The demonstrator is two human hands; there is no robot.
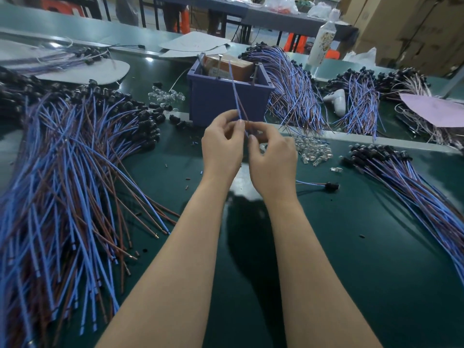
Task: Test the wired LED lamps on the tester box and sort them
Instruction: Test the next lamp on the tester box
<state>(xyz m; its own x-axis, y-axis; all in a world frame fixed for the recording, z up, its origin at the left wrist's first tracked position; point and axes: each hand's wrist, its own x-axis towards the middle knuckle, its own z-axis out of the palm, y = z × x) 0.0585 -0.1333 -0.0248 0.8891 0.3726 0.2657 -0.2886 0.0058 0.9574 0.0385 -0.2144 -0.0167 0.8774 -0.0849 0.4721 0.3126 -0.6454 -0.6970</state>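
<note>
Both my hands hold one wired LED lamp (pixel 237 96) in front of the blue tester box (pixel 227 96). Its blue and brown wires run up from my fingers toward the metal pins at the box's top. My left hand (pixel 221 146) pinches the wires between thumb and fingers. My right hand (pixel 272 156) is closed around the lamp's lower end, which is hidden in my fingers. A big pile of wired lamps (pixel 65 177) covers the left of the green table. Another pile (pixel 411 179) lies at the right.
More lamp bundles (pixel 291 89) lie behind and right of the box. Loose clear LED caps (pixel 313 149) sit near my right hand. A single wired lamp (pixel 326 185) lies at the right. A white bottle (pixel 322 38) and a white controller (pixel 336 99) stand further back.
</note>
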